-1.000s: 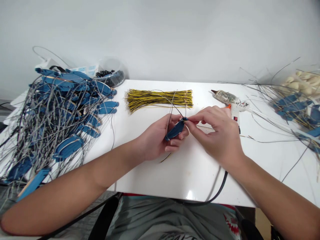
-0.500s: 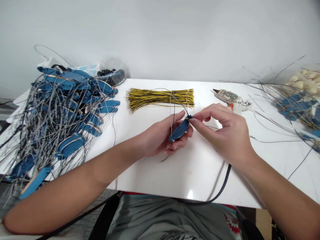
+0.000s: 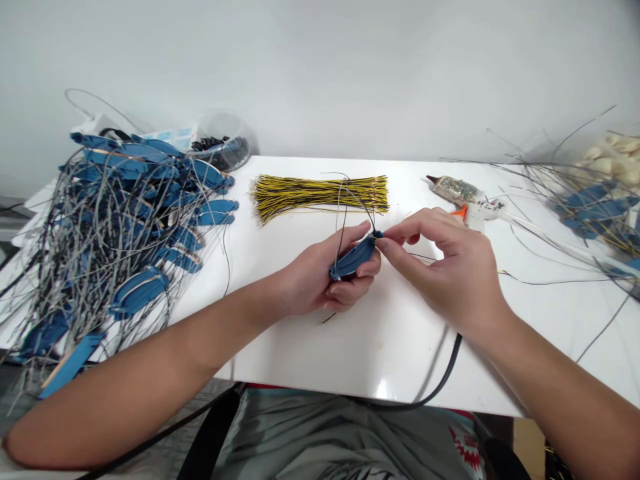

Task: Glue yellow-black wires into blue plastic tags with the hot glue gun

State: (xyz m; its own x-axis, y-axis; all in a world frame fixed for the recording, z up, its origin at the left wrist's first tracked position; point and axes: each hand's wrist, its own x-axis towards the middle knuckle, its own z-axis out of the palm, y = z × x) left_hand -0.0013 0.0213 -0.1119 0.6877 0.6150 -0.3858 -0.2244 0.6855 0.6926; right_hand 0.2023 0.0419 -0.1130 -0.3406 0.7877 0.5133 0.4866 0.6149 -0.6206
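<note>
My left hand (image 3: 330, 277) holds a curved blue piece (image 3: 354, 259) between thumb and fingers, above the middle of the white table (image 3: 320, 353). Thin black and grey wires loop up from the piece. My right hand (image 3: 440, 267) pinches at the upper right end of the piece with thumb and index finger; what exactly is between the fingertips is too small to tell. Behind the hands lies a bundle of yellow and black wires (image 3: 320, 197).
A heap of wired blue pieces (image 3: 135, 287) covers the left side. Near the wall stands a clear tub with black parts (image 3: 223, 150). A glue gun (image 3: 457, 193) lies back right, beside more blue pieces (image 3: 600, 207). A dark cable (image 3: 447, 373) crosses the front edge.
The blue piece has turned a little in my left hand, its lower end shifting left and up. Its wire loops have moved slightly left. My right hand still pinches the upper end.
</note>
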